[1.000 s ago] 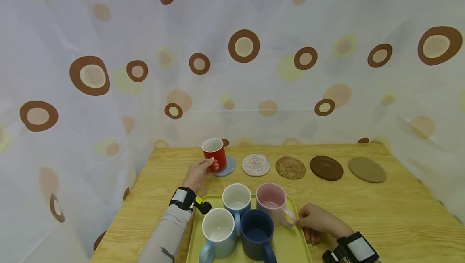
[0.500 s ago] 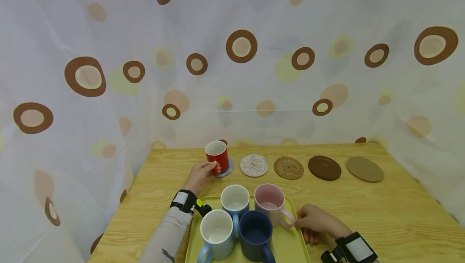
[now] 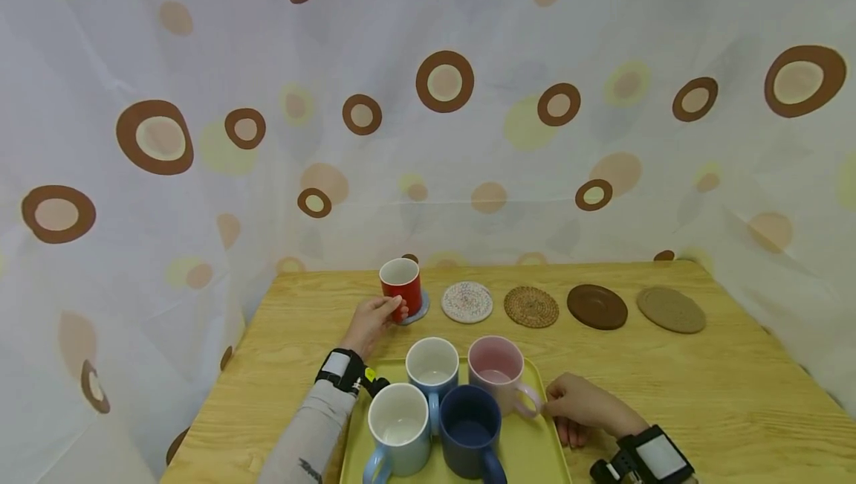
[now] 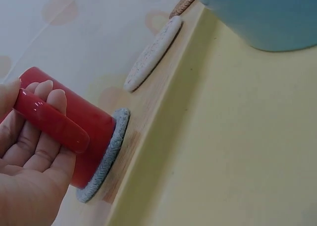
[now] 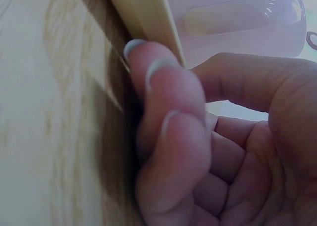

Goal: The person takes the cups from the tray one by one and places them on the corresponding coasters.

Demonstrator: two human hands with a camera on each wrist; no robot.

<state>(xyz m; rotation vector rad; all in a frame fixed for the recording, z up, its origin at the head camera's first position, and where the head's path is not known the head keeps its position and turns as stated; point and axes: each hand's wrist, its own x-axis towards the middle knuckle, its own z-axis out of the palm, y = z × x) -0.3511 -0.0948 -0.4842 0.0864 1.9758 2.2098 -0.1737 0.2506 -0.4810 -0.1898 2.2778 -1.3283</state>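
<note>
One red mug (image 3: 405, 294) just shifted right and now sits on the grey-blue coaster (image 4: 114, 146), so it looks settled. Your left hand (image 3: 371, 320) has its fingers clamped on the handle (image 4: 52, 121); your right hand's (image 3: 587, 404) grip the yellow tray's (image 3: 531, 458) edge. Tray's got two light-blue mugs (image 3: 404, 447), one pink mug (image 3: 495, 387), one navy mug (image 3: 468, 443). Plus four more coasters (image 3: 467, 302).

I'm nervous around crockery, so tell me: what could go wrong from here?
If the left fingers tug the handle, the red mug might slide on the grey-blue coaster under it. The dark blue mug could knock its close neighbours on the yellow tray. The right fingers, at the tray's edge, might jog it.
</note>
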